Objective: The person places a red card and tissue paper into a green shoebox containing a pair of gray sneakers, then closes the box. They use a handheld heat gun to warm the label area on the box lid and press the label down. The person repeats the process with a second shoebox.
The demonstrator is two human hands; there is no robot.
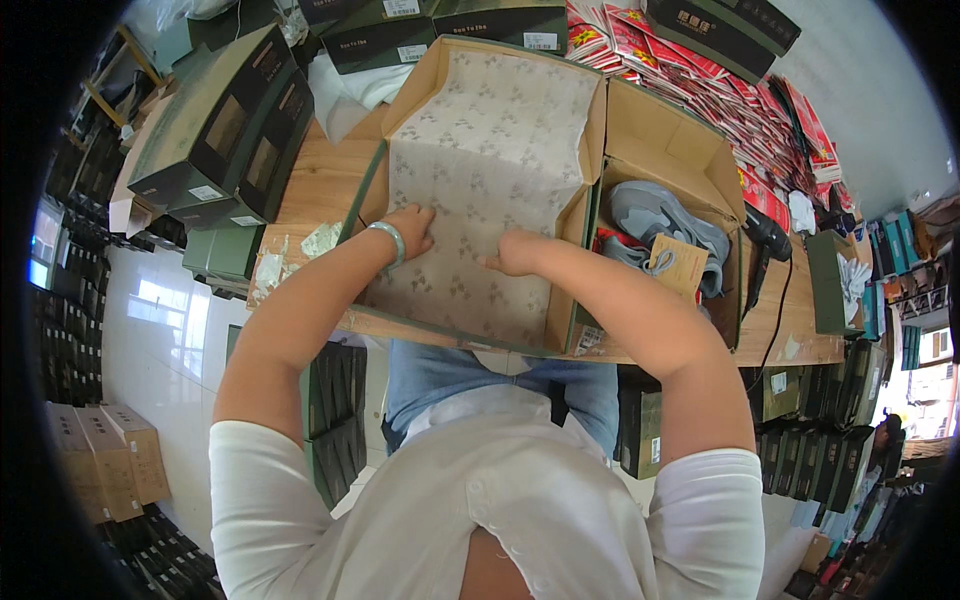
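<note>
An open shoebox [368,190] stands in front of me, lined with white patterned wrapping paper [490,120] that runs up over its far side. My left hand [410,230], a light green bangle [388,240] at its wrist, rests on the paper near the box's left wall, fingers spread. On the paper to its right is my right hand [516,252]; one digit sticks out to the left and the other fingers are partly hidden. Beside the lined box sits another box part [665,125] holding grey sneakers [660,215] with a tan tag [677,265].
Stacked dark shoeboxes [225,130] stand at the left, with more boxes [440,30] along the back. A heap of red printed cards [680,85] lies at the back right. A black hair dryer [765,245] with a cord lies on the wooden table [800,320] beside a green box [830,285].
</note>
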